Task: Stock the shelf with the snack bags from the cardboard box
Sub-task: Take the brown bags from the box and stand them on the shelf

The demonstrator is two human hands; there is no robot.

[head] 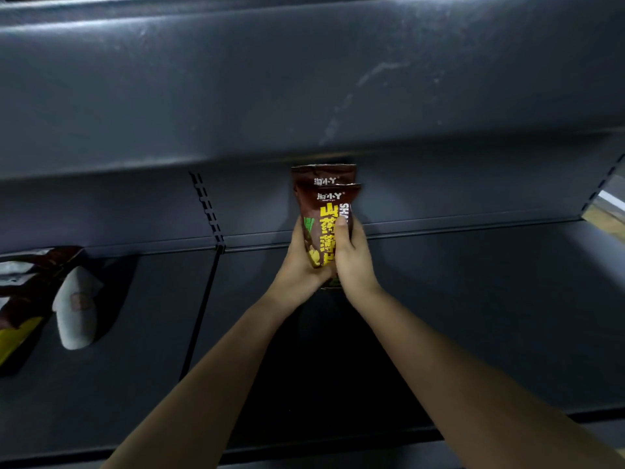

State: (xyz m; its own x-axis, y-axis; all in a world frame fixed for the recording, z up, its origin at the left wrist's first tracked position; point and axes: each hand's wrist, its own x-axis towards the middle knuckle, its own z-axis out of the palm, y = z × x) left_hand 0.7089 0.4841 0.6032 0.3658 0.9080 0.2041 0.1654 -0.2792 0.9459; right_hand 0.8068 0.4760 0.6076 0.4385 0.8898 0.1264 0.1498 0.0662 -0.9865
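Brown snack bags (325, 198) gripped upright by my left hand (301, 265) and right hand (353, 262); more bags (30, 292) lie far left on dark shelf (473, 299).

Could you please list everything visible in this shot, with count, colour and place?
held bags: two, brown with yellow print, upright at centre, one behind the other, against the back of the shelf
side bags: at least two, brown, silver and yellow, lying at far left
white bag: one, white, lying beside the side bags
shelf: one, dark grey, fills the view
left hand: grips the held bags
right hand: grips the held bags
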